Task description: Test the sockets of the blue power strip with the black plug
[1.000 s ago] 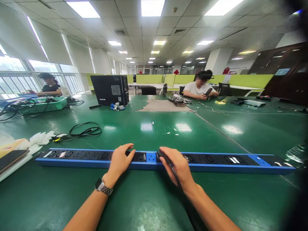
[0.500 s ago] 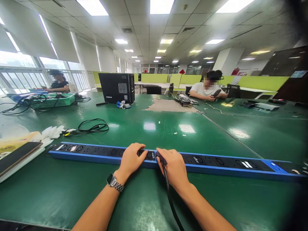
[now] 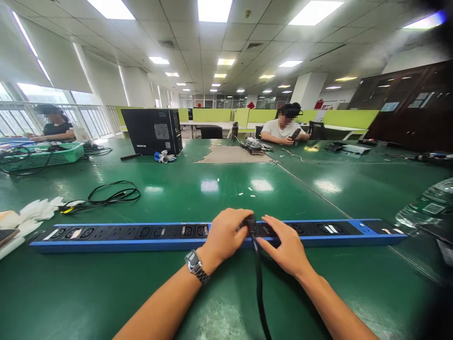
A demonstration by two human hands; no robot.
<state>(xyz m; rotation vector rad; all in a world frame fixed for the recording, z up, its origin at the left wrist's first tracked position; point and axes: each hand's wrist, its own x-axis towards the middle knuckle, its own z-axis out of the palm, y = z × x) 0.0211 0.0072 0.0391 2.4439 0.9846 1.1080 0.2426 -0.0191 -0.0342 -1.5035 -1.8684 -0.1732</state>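
Note:
A long blue power strip (image 3: 116, 246) with black sockets lies across the green table in front of me. My left hand (image 3: 228, 236), with a metal watch on its wrist, is closed around a black power plug (image 3: 251, 221) at the middle of the strip. The plug's thick black cord (image 3: 260, 293) runs down toward me. Whether the plug sits fully in a socket is hidden by my fingers. My right hand (image 3: 286, 245) is just right of the plug, thumb and fingers apart, reaching over the strip and holding nothing.
A coiled black cable (image 3: 115, 193) lies beyond the strip at left. Farther back stand a black computer case (image 3: 150, 132) and a green basket (image 3: 63, 155). A clear plastic bottle (image 3: 428, 203) is at the right. Across the table a person (image 3: 283, 127) holds a dark object.
The plug has passed from my right hand to my left and is farther right along the strip. My right hand has opened. The view has turned right.

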